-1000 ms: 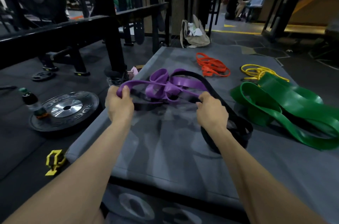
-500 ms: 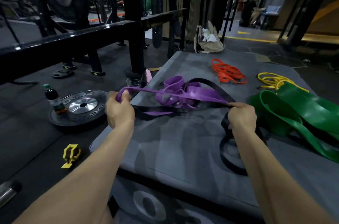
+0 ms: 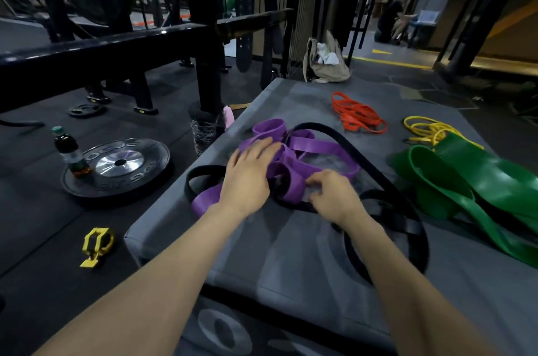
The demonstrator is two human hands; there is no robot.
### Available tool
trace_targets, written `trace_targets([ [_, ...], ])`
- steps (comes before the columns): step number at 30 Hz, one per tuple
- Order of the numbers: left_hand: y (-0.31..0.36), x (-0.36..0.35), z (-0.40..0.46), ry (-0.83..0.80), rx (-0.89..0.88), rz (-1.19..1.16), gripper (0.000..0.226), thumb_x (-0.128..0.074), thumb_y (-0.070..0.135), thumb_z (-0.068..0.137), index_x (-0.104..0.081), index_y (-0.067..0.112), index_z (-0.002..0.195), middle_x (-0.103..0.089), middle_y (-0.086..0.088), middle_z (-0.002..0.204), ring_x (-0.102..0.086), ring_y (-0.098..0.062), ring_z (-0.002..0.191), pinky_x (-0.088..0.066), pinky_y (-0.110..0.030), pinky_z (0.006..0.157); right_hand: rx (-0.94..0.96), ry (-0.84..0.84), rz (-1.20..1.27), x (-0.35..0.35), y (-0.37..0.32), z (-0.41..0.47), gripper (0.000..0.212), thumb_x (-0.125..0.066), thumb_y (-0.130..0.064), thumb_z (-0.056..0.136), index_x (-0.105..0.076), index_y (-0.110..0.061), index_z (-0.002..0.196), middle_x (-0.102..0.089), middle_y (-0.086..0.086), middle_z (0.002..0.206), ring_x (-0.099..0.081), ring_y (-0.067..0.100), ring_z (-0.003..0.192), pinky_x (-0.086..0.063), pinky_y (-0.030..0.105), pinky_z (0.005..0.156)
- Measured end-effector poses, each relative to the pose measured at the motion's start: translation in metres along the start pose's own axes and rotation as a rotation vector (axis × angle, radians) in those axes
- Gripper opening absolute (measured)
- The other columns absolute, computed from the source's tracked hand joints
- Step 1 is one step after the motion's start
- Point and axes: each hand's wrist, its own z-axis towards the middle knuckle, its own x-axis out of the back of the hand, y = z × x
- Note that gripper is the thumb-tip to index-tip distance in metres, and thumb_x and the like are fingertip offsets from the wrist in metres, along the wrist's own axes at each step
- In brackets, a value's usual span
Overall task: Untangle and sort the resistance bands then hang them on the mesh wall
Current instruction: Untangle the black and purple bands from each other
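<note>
Purple resistance band [image 3: 314, 149], tangled with a black resistance band [image 3: 343, 137], heaped on a grey padded mat [image 3: 291, 253] near its left edge. Head view only, looking forward and down over two bare forearms.

Purple tangle stretched roughly from near left to far right across the mat, one flat loop poking toward the left edge, several curled loops bunched at the far end. Black band wound through it: one loop lying at the left beside the purple end, a long thin arc sweeping over the far side and down to the right, a larger loop resting flat on the mat toward the near right.

Left hand [image 3: 247, 178] laid palm down on top of the purple loops, fingers extended and slightly spread, pressing rather than gripping. Right hand [image 3: 334, 195] just beside it, fingers curled over the middle of the tangle (whether pinching purple or black cannot be told, blurred).

Further right on the mat, well apart from the tangle: an orange band [image 3: 358, 115] coiled at the far side, a yellow band [image 3: 428, 130] beyond it, wide green bands [image 3: 471, 181] sprawled along the right.

On the dark floor to the left: a weight plate [image 3: 116, 166] with a bottle [image 3: 70, 151] standing on its rim, and a small yellow clip [image 3: 96, 245] nearer.
</note>
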Motion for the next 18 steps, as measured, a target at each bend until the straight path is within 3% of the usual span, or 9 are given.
trace_targets([
  [3,0.01,-0.009,0.007,-0.167,-0.13,0.161,0.073,-0.043,-0.001,0.08,-0.026,0.033,0.143,-0.021,0.013,0.153,-0.007,-0.009,0.145,0.003,-0.038,0.117,-0.138,0.21,-0.136,0.009,0.025,0.007,0.042,-0.047,-0.002,0.081,-0.054,-0.004,0.123,-0.045,0.017,0.13,-0.041,0.037,0.121,-0.034,0.039,0.104],
  [5,0.016,-0.01,0.01,-0.162,-0.176,0.158,0.063,-0.046,0.002,0.078,-0.038,0.029,0.134,-0.035,0.01,0.145,-0.016,-0.01,0.143,0.003,-0.037,0.117,-0.26,0.191,-0.209,0.011,0.039,0.009,0.048,-0.046,-0.003,0.083,-0.04,0.001,0.131,-0.035,0.022,0.137,-0.033,0.042,0.126,-0.029,0.043,0.107],
  [7,0.018,-0.009,0.012,-0.133,-0.174,0.125,0.045,-0.052,0.006,0.074,-0.046,0.021,0.116,-0.049,0.005,0.125,-0.04,-0.015,0.128,-0.008,-0.031,0.116,-0.365,0.158,-0.25,0.01,0.05,0.01,0.059,-0.048,-0.009,0.084,-0.026,0.003,0.138,-0.031,0.026,0.14,-0.029,0.044,0.131,-0.023,0.048,0.111],
  [8,0.018,-0.008,0.012,-0.14,-0.158,0.111,0.037,-0.054,0.009,0.073,-0.046,0.02,0.107,-0.052,0.004,0.114,-0.048,-0.018,0.114,-0.02,-0.03,0.109,-0.413,0.155,-0.241,0.008,0.054,0.011,0.063,-0.049,-0.013,0.085,-0.022,0.003,0.14,-0.03,0.027,0.141,-0.028,0.044,0.133,-0.019,0.05,0.113],
  [10,0.016,-0.006,0.011,-0.208,-0.081,0.055,0.028,-0.055,0.014,0.073,-0.041,0.02,0.097,-0.054,0.003,0.103,-0.054,-0.023,0.091,-0.038,-0.033,0.08,-0.474,0.173,-0.189,0.008,0.058,0.016,0.065,-0.049,-0.016,0.087,-0.018,0.003,0.141,-0.03,0.027,0.142,-0.026,0.043,0.134,-0.017,0.052,0.113],
  [12,0.016,-0.004,0.01,-0.273,-0.01,0.001,0.025,-0.056,0.02,0.074,-0.038,0.022,0.091,-0.054,0.004,0.101,-0.053,-0.023,0.084,-0.037,-0.031,0.068,-0.491,0.201,-0.159,0.01,0.063,0.021,0.055,-0.052,-0.02,0.089,-0.031,0.002,0.135,-0.036,0.025,0.138,-0.031,0.041,0.131,-0.022,0.051,0.111],
  [15,0.018,0.0,0.011,-0.305,0.003,-0.027,0.028,-0.057,0.017,0.072,-0.045,0.023,0.097,-0.054,0.006,0.101,-0.055,-0.021,0.089,-0.041,-0.031,0.073,-0.441,0.198,-0.006,0.016,0.063,0.023,0.031,-0.054,-0.028,0.091,-0.058,-0.007,0.114,-0.056,0.021,0.12,-0.048,0.038,0.119,-0.034,0.05,0.104],
  [18,0.017,-0.001,0.014,-0.279,0.107,-0.267,0.039,-0.049,-0.001,0.072,-0.048,0.02,0.105,-0.052,0.004,0.101,-0.055,-0.019,0.093,-0.046,-0.03,0.081,-0.189,0.373,0.099,0.028,0.052,0.019,0.021,-0.055,-0.021,0.089,-0.066,-0.008,0.102,-0.058,0.021,0.097,-0.057,0.039,0.099,-0.046,0.042,0.086],
])
